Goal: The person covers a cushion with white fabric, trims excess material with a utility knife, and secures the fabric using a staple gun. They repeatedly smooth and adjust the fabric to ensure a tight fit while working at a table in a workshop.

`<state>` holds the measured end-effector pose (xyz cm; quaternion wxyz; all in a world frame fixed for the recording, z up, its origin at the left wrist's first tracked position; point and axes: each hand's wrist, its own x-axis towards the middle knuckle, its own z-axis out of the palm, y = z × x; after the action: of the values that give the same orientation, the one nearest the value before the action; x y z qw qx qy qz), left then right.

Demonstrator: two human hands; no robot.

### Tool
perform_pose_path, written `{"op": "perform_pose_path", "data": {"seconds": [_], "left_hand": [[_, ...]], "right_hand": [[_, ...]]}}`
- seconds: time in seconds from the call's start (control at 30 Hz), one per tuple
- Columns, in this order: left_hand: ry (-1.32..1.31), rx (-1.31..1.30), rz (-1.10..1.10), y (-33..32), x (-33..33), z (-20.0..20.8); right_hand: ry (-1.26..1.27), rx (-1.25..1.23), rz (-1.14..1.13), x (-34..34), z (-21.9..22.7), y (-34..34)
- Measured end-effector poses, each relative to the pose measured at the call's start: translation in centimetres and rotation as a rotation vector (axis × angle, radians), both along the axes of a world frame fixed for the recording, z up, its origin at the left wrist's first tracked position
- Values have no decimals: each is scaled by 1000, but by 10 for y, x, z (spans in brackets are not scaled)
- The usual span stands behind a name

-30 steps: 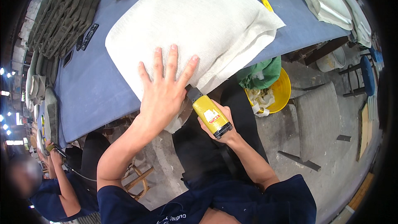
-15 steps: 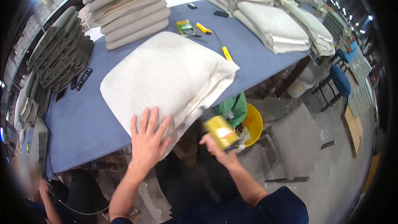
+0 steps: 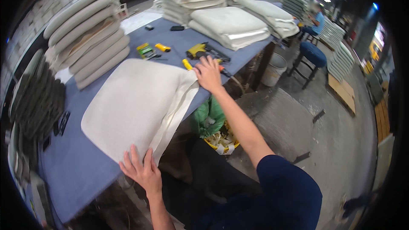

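The right hand (image 3: 207, 76) stretches along the near edge of the bench (image 3: 76, 181) to a yellow-and-black pneumatic staple gun (image 3: 197, 51), now resting on the blue top; half a second ago that hand carried the tool off the edge, over the yellow bucket (image 3: 233, 147). From my remote seat I take this as a pause in the gun's use, with the white fabric-covered cushion (image 3: 128, 106) left under one hand. The cushion lies flat along the bench's near edge, its loose fabric border running beside that edge. The left hand (image 3: 142, 172) has stayed at its near corner, fingers apart and laid over the cloth, clamped on nothing.

Harder to make out is the right grip: the back of the hand faces me and covers the palm, so I cannot tell whether the fingers are around the gun's handle or clear of it. The same hand crowds a yellow tool handle (image 3: 186, 64) by the cushion's far corner, masking its full length. The cushion's underside is out of my sight, the air hose (image 3: 237, 86) drops from view past the near edge, and the left forearm is cut off by the frame's lower edge.
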<state>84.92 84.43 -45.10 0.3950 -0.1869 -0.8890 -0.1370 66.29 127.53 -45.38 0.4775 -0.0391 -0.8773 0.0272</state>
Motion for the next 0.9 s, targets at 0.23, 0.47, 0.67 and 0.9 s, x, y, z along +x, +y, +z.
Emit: {"op": "perform_pose_path", "data": {"seconds": [0.23, 0.47, 0.67, 0.9], "left_hand": [[41, 38, -70, -60, -28, 25], [90, 614, 266, -181, 16, 38], [-624, 330, -84, -130, 95, -66], [-995, 111, -162, -45, 146, -126]], "right_hand": [[-125, -188, 42, 9, -4, -1], [176, -311, 129, 72, -28, -24], [-83, -762, 246, 184, -154, -110], [-390, -996, 129, 193, -193, -122]]}}
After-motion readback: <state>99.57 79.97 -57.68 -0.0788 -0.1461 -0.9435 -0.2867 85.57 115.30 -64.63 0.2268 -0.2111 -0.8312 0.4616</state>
